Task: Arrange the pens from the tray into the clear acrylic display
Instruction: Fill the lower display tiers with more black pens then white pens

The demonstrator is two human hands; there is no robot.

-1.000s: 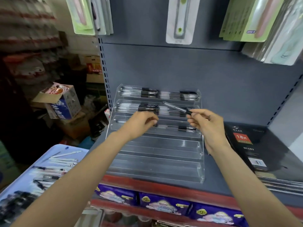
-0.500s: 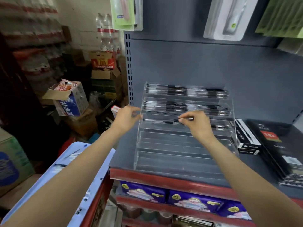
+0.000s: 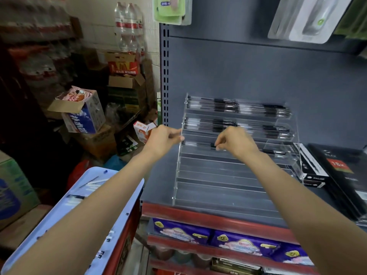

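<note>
Right hand [image 3: 234, 141] pinches a pen [image 3: 198, 144] at its dark grip, laying it lengthwise in the third tier of the clear acrylic display [image 3: 228, 187], evidently to match the two filled tiers above. Left hand [image 3: 164, 138] sits at the display's left edge, fingers curled; whether it steadies the pen tip cannot be told. More pens lie on the blue tray [image 3: 59, 213] at lower left.

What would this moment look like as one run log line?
step: pen into third tier of display | right hand: on pen | left hand: at display's left edge | tray: pens left
</note>
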